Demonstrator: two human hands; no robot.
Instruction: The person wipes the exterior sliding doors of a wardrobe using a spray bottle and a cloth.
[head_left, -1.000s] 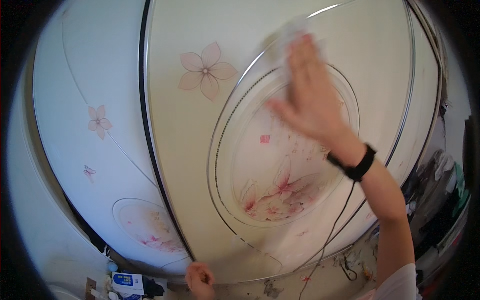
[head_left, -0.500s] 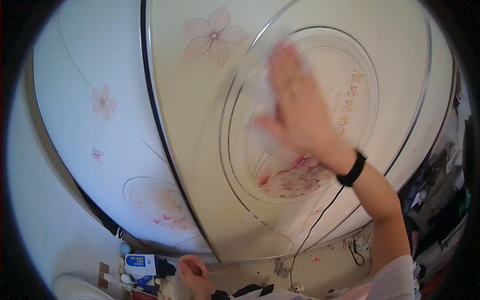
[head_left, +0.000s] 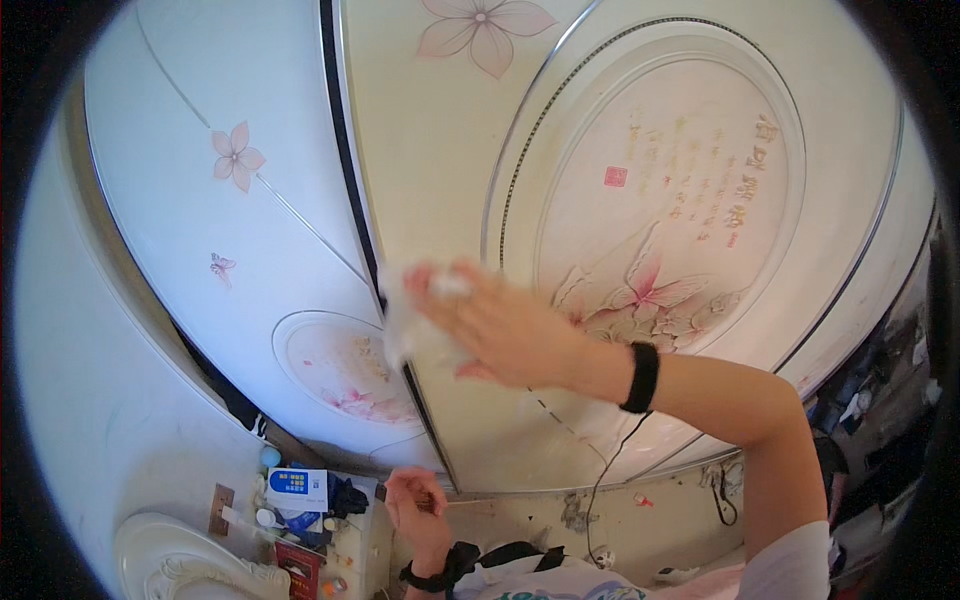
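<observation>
My right hand (head_left: 490,325), with a black band on its wrist, reaches across the cream wardrobe door (head_left: 440,180). Its fingers lie over a thin white cloth (head_left: 400,330), blurred by motion, against the door's left edge, beside the white door (head_left: 290,240). A bit of white shows between the fingers. Right of the hand is an oval panel (head_left: 690,130) with pink raised flowers and gold lettering. Low in the view, my left hand (head_left: 416,505) is curled closed in front of the door's bottom edge; what sits inside its fingers cannot be made out.
At the lower left, a small stand (head_left: 365,545) carries a blue-and-white box (head_left: 298,490), bottles and other small items. A white carved chair or bed edge (head_left: 190,565) curves beside it. A black cord (head_left: 605,480) hangs by the door. Dark clutter (head_left: 870,420) lines the right side.
My right hand has swept the cloth down and left, from the oval panel to the door's left edge. The view has shifted, and my left hand shows slightly higher and farther right.
</observation>
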